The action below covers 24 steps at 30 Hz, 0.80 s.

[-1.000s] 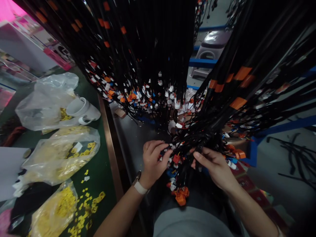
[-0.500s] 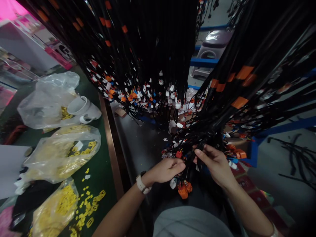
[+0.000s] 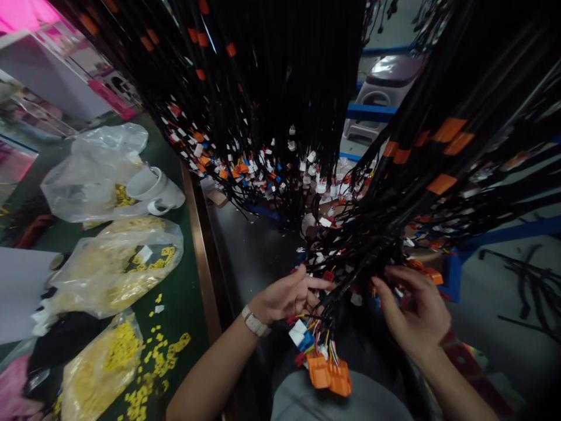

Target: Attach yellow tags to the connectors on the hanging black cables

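Both hands are buried in the wire harness bundle point(image 3: 377, 234) at lower centre of the frame. Left hand point(image 3: 287, 295) has a loose, open-fingered grip, fingertips brushing wires beside a red connector point(image 3: 328, 275). Right hand point(image 3: 416, 313) is curled round a few strands; can't tell if it's properly clenched. Orange connectors point(image 3: 329, 374) dangle below. I'd say separate one branch at a time and don't yank. Mug point(image 3: 153, 187) and bags of yellow tags point(image 3: 131, 263) sit on the table at left.

both hands, left hand point(image 3: 287, 295) and right hand point(image 3: 416, 310), are digging into a hanging wire harness bundle point(image 3: 350, 257), orange connectors point(image 3: 328, 374) dangling below.
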Available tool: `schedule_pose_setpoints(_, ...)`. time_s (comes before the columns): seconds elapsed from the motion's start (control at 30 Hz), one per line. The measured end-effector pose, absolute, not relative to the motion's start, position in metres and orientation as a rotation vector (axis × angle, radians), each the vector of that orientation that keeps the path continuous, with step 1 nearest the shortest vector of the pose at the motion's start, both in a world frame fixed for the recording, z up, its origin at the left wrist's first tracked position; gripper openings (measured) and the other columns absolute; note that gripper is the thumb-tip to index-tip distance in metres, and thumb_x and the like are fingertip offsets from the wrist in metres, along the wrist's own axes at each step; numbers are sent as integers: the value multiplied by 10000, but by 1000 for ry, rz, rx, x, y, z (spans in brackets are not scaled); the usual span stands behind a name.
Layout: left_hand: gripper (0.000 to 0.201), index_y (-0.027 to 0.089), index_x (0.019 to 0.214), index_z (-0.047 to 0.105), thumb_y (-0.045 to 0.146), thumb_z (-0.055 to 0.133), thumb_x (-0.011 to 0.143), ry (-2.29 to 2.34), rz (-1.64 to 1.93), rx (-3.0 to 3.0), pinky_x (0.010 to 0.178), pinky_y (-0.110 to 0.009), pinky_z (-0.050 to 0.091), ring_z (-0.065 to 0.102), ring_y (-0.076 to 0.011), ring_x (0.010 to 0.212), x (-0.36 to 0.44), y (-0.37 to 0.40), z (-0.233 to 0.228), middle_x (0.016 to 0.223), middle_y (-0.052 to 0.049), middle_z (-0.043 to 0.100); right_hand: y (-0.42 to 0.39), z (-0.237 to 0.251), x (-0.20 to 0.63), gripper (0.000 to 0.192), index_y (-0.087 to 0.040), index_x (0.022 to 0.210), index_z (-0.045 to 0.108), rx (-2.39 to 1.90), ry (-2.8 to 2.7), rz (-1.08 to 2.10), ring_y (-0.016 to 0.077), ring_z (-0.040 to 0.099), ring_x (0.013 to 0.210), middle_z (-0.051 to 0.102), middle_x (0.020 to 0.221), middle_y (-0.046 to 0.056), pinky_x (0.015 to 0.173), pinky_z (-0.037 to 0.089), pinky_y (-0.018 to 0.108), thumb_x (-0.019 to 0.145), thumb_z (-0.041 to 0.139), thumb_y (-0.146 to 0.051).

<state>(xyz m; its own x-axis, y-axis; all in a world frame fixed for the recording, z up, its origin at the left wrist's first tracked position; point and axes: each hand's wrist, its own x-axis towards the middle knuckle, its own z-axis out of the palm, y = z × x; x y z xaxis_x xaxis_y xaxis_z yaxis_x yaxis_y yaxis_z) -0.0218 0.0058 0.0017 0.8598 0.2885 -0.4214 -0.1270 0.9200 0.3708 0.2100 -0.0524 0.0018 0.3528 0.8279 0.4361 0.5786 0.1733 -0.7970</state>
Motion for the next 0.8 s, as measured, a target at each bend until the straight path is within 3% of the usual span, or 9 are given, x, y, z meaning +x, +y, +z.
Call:
schedule_pose_setpoints(0.1, 832, 107, 1346, 370, 702, 376, 765, 404, 254, 266, 456, -194, 415, 649, -167, 586, -22, 9, 7, 788, -131, 694, -56, 14, 213, 381, -281, 1035, 622, -1275, -1848, 26, 238, 605, 975, 663, 995, 36, 858, 498, 411, 700, 696, -115)
schedule_pose_setpoints(0.17, 816, 125, 1374, 319, 686, 364, 783, 360, 280, 236, 391, -165, 348, 629, -140, 531, -22, 9, 9, 851, -147, 690, -55, 24, 208, 440, -271, 1159, 574, -1106, -2181, 66, 257, 523, 1142, 629, 1140, 54, 942, 456, 446, 755, 625, -104)
schedule_pose_setpoints(0.27, 716, 113, 1348, 367, 616, 342, 839, 334, 337, 204, 363, -156, 276, 552, -77, 422, -22, 7, 10, 820, -120, 679, -49, 39, 194, 561, -237, 1315, 449, -977, -2489, 165, 284, 319, 1318, 517, 1318, 83, 1042, 322, 540, 791, 524, -50)
schedule_pose_setpoints(0.37, 612, 87, 1295, 440, 522, 392, 868, 371, 406, 128, 445, -175, 341, 563, -87, 489, -19, 4, 13, 738, -58, 650, -41, 47, 179, 628, -237, 1334, 422, -911, -2621, 347, 315, 224, 1353, 435, 1394, 82, 1059, 234, 598, 750, 530, -32)
schedule_pose_setpoints(0.53, 659, 84, 1323, 411, 515, 471, 828, 452, 453, 111, 694, -242, 420, 607, -154, 775, -19, 6, 17, 948, -108, 637, -30, 39, 164, 477, -205, 1227, 502, -893, -2547, 574, 250, 427, 1228, 554, 1272, 85, 1093, 202, 535, 766, 558, -97)
schedule_pose_setpoints(0.7, 731, 104, 1362, 362, 543, 506, 797, 416, 454, 193, 524, -192, 355, 563, -99, 588, -24, 12, 14, 862, -79, 645, -25, 29, 162, 342, -214, 1055, 558, -925, -2320, 816, 224, 510, 1123, 633, 1107, 72, 1048, 282, 469, 735, 617, -110)
schedule_pose_setpoints(0.8, 749, 121, 1366, 353, 562, 515, 784, 429, 458, 272, 561, -196, 378, 588, -114, 627, -24, 13, 16, 875, -86, 659, -23, 29, 162, 218, -225, 920, 568, -961, -2134, 950, 206, 546, 1045, 643, 1004, 46, 992, 339, 430, 744, 625, -109)
